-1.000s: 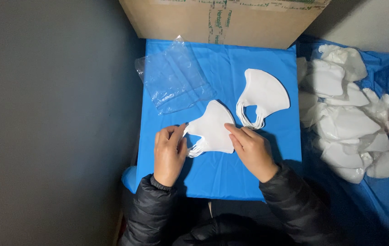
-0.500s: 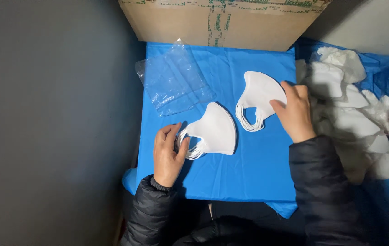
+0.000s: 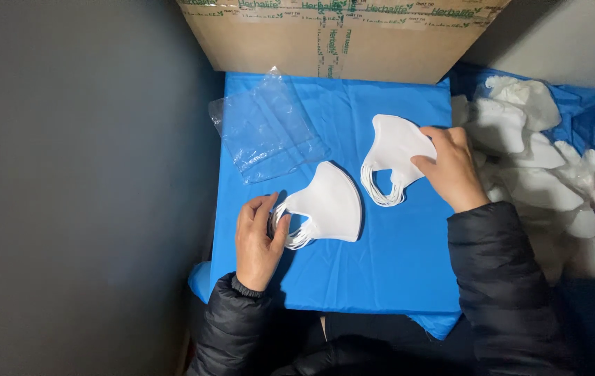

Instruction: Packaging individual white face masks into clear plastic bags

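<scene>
Two stacks of white masks are laid on the blue worktop (image 3: pixel 395 278). The near mask stack (image 3: pixel 329 202) is pinned by the left hand (image 3: pixel 257 240): that grip is loose, fingers spread over the ear loops, nothing pinched or lifted. The far mask stack (image 3: pixel 393 150) is pressed and partly grasped at its right edge by the right hand (image 3: pixel 451 167), thumb on top, fingers curled over the edge; it lies flat on the worktop, not raised.

Progress, as judged: both stacks are squared up and set side by side, but neither is bagged. The clear plastic bag (image 3: pixel 266 132) lies flat and appears empty, up and left of the left grip, just apart from the near stack. A loose pile of unsorted masks (image 3: pixel 541 167) is heaped right of the right grip, touching or nearly touching the wrist, so plenty is left. A cardboard box (image 3: pixel 339 35) stands beyond both grips at the worktop's far edge; its contents cannot be seen.
</scene>
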